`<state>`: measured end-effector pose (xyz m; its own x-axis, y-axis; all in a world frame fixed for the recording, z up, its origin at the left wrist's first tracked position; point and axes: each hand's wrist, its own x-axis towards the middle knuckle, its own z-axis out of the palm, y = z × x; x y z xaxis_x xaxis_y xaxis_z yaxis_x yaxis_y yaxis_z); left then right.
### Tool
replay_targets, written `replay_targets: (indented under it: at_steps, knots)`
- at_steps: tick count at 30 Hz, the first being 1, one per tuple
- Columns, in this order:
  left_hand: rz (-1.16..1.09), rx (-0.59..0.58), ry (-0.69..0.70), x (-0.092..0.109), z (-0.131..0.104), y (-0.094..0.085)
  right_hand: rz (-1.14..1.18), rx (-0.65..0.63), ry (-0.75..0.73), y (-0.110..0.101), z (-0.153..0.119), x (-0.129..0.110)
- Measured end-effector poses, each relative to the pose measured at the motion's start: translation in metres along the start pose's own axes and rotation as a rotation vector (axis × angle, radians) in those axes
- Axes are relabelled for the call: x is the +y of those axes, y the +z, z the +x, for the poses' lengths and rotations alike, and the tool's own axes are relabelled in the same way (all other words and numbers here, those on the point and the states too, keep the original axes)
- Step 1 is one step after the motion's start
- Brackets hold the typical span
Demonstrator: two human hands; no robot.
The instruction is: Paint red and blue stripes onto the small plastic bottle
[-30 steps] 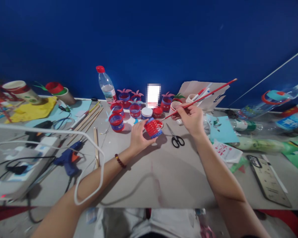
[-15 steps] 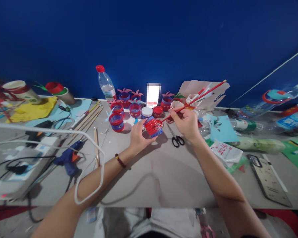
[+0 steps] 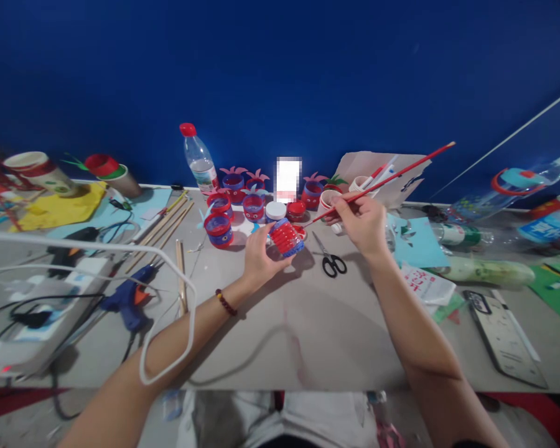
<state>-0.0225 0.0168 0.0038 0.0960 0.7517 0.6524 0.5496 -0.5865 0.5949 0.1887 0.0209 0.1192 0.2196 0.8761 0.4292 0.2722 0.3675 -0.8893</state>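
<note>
Near the middle, my left hand [image 3: 261, 255] grips a small red and blue ridged cup [image 3: 287, 238], tilted on its side. My right hand [image 3: 361, 223] pinches a long red paintbrush [image 3: 401, 168], its tip pointing down and left, a little right of the cup and apart from it. Just behind the cup are a red paint jar [image 3: 297, 210] and a white lid [image 3: 275, 211]. Several red and purple painted cups [image 3: 219, 231] stand behind and left of my left hand. Black-handled scissors [image 3: 333, 265] lie below my right hand.
A water bottle [image 3: 200, 158] stands at the back. On the left are a blue glue gun [image 3: 133, 298], wooden sticks [image 3: 165, 230], a power strip [image 3: 60, 317] and a looped white cable [image 3: 193, 311]. A phone [image 3: 506, 339] and plastic bottles [image 3: 499, 274] lie right.
My right hand has moved right with the paintbrush, whose tip has come away from the cup. My left hand and the cup have hardly moved.
</note>
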Motion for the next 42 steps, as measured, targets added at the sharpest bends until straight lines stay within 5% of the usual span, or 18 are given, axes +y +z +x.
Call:
replay_targets:
  at_steps: [9,30,42]
  knots:
    - [-0.006,-0.012,-0.019,0.0,0.0,-0.001,-0.008,-0.118,0.024,0.01,-0.011,0.005]
    - [-0.014,0.033,-0.009,-0.004,0.0,0.001,-0.063,0.002,-0.019,0.003,0.0,0.004]
    - [-0.016,0.003,-0.015,-0.001,0.0,-0.001,0.014,-0.078,-0.019,0.008,-0.009,-0.001]
